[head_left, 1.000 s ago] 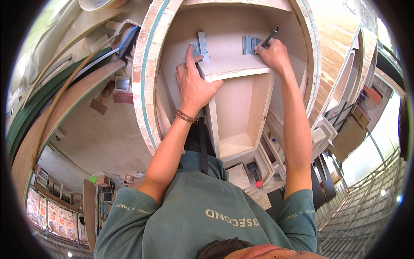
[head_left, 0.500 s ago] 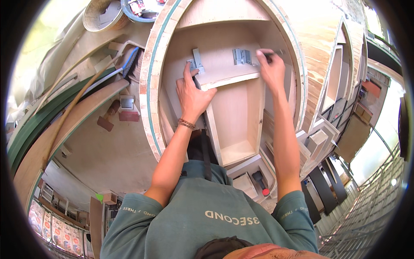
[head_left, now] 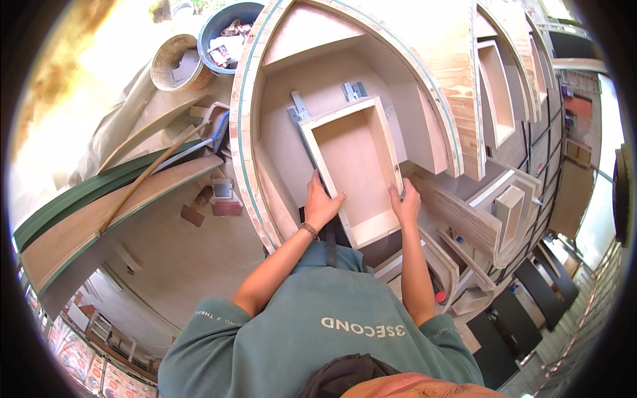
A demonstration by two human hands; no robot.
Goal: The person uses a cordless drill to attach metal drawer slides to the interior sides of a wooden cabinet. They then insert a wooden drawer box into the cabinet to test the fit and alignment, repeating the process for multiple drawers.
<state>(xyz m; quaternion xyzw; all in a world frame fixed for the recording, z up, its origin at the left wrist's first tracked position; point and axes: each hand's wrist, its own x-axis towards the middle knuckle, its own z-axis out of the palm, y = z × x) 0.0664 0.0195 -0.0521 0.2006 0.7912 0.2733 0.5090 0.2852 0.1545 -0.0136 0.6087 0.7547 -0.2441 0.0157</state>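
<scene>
A pale wooden drawer [head_left: 373, 229], open side up, lies at a slant in the near half of a boat-shaped wooden cabinet [head_left: 238, 139]. My left hand [head_left: 321, 206] grips the drawer's left wall near its close end, thumb over the rim. My right hand [head_left: 407, 201] is closed on the right wall opposite. A small dark thing shows at the right fingers, too little of it visible to name. Beyond the drawer's far end are a grey metal drawer slide [head_left: 298, 106] at the left and a second metal slide [head_left: 355, 91] at the right.
More boat-shaped wooden shells [head_left: 444, 66] stand close on the right, with a smaller wooden frame [head_left: 509, 212] below them. At the upper left are a blue tub [head_left: 211, 40] with scraps and a dirty bucket [head_left: 166, 78]. Curved green-edged boards [head_left: 126, 205] lie on the left.
Both hands have come back from the slides at the drawer's far end to its near side walls. The drawer now sits at a different angle, its inside more fully in view.
</scene>
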